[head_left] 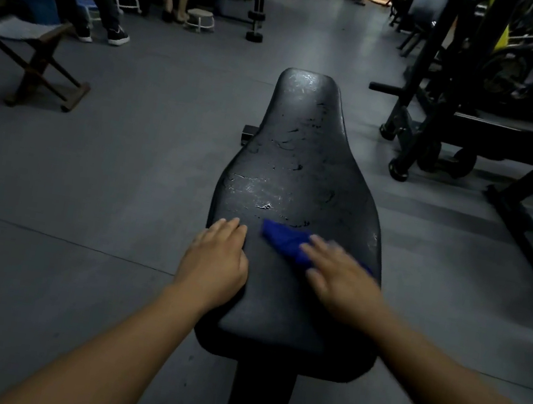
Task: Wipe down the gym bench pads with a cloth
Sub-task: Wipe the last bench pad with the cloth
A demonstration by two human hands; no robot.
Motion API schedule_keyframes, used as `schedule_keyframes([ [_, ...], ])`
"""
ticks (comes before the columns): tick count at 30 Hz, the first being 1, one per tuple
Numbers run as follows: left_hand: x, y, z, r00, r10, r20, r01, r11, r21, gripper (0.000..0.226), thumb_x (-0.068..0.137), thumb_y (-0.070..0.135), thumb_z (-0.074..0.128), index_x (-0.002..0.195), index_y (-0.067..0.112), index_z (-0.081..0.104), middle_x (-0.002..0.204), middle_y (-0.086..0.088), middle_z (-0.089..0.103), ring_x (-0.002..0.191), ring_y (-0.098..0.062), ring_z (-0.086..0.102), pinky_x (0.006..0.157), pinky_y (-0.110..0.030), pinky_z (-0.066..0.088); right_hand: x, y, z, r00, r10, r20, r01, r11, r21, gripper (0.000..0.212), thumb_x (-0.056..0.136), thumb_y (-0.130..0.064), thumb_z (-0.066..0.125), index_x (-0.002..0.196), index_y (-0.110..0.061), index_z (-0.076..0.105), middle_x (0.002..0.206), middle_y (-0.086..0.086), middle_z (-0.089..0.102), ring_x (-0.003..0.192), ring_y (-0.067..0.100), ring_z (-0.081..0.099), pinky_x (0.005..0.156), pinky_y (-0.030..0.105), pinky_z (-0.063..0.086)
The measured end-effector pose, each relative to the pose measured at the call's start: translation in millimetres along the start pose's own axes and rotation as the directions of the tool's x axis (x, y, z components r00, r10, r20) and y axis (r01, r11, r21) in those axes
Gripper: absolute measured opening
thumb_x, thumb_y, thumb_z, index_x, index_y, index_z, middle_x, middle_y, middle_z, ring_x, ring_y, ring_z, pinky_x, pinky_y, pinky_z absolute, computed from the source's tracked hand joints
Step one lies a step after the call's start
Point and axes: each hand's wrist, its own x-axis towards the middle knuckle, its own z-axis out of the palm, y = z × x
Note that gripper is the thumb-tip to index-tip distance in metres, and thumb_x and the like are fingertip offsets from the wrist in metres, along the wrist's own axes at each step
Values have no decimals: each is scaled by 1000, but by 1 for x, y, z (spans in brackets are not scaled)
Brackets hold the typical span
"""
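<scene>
Black vinyl gym bench pad runs lengthwise away from the camera, its scuffed surface showing shiny patches. A small blue cloth lies on the pad's near half, right of centre. The right hand, blurred, presses flat on the cloth with straight, spread fingers. The left hand rests open on the pad's left edge, fingers straight and together, apart from the cloth. A black metal weight rack stands on the grey floor to the right.

A dim gym: a padded bench, black weight machines, dumbbells on grey rubber flooring.
</scene>
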Motion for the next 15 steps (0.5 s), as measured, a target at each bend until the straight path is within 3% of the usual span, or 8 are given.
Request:
schedule_keyframes([
  [3, 9, 3, 4, 1000, -5, -13, 5, 1000, 20, 56, 102, 30, 28, 156, 15, 25, 166, -2, 19, 153, -21, 14, 123, -36, 10, 60, 43, -3, 949, 309, -67, -312, 949, -43, 51, 104, -37, 33, 151, -18, 35, 163, 9, 24, 148, 30, 23, 122, 40, 17],
  [5, 11, 4, 10, 999, -14, -34, 15, 999, 36, 58, 100, 31, 26, 156, 13, 28, 165, -3, 22, 152, -21, 16, 124, -37, 11, 102, 20, 3, 934, 335, -124, -343, 938, -50, 44, 101, -36, 33, 138, -16, 46, 151, 11, 39, 136, 35, 35, 110, 44, 34],
  [7, 10, 4, 13, 999, -19, -47, 20, 1000, 21, 63, 95, 32, 25, 154, 9, 32, 163, -7, 27, 150, -24, 22, 124, -37, 14, 116, -20, 15, 978, 176, -115, -183, 982, -46, 38, 100, -35, 33, 127, -15, 51, 141, 10, 46, 126, 33, 42, 101, 42, 38],
  [8, 9, 3, 14, 998, -24, -61, 25, 1000, 5, 67, 92, 34, 23, 152, 7, 36, 161, -10, 31, 149, -25, 26, 123, -38, 16, 106, -38, 19, 995, 46, -90, -51, 997, -54, 41, 100, -35, 32, 129, -15, 52, 144, 10, 46, 129, 33, 42, 105, 42, 35],
  [10, 8, 1, 13, 996, -23, -92, 22, 1000, -13, 71, 89, 37, 20, 147, 3, 43, 156, -15, 39, 146, -29, 34, 121, -39, 21, 66, -48, 18, 991, -127, -51, 126, 992, -26, 49, 103, -34, 34, 147, -15, 44, 158, 10, 34, 144, 30, 31, 120, 36, 16],
  [11, 8, 1, 12, 996, -26, -86, 25, 1000, -9, 70, 91, 37, 21, 147, 3, 43, 156, -15, 38, 146, -29, 34, 121, -39, 21, 45, -36, 9, 990, -130, -52, 131, 991, 26, 51, 104, -34, 35, 152, -17, 37, 162, 6, 26, 149, 26, 24, 121, 29, 6],
  [13, 5, 6, 10, 999, -35, -37, 35, 999, 14, 64, 95, 35, 24, 151, 7, 37, 161, -11, 30, 150, -26, 25, 122, -37, 14, 31, 10, -4, 998, 50, -45, -49, 999, 5, 51, 106, -34, 36, 155, -21, 30, 165, 0, 17, 151, 23, 18, 120, 26, 4],
  [15, 3, 10, 9, 999, -41, -33, 42, 999, 17, 65, 95, 35, 21, 154, 9, 32, 164, -9, 24, 152, -23, 20, 123, -35, 11, 57, 50, -15, 960, 278, -18, -278, 960, -11, 47, 105, -34, 33, 150, -17, 37, 164, 5, 21, 148, 28, 22, 121, 36, 14],
])
